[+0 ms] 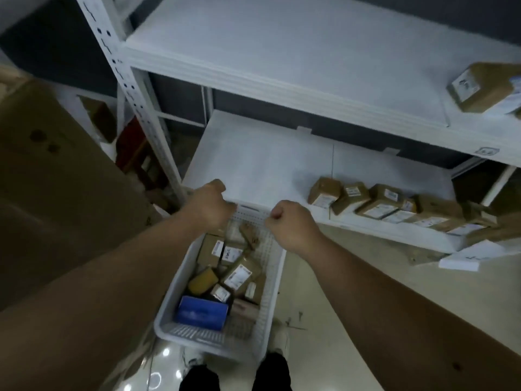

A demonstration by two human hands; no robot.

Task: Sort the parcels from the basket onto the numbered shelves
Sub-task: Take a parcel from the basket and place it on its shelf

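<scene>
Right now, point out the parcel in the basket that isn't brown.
The blue box, lying at the near end of the white basket; the others are brown or yellowish.

A: Arm pose?
B: Both bare forearms reach forward from the near corners and converge toward the middle, wrists about level.

A: Left hand?
B: Fingers curled under, knuckles up, back of the hand toward the camera. Grip itself is hidden.

A: Right hand?
B: Same, a closed fist, thumb tucked at the left side. It sits just right of the left hand, with a gap between the two.
</scene>
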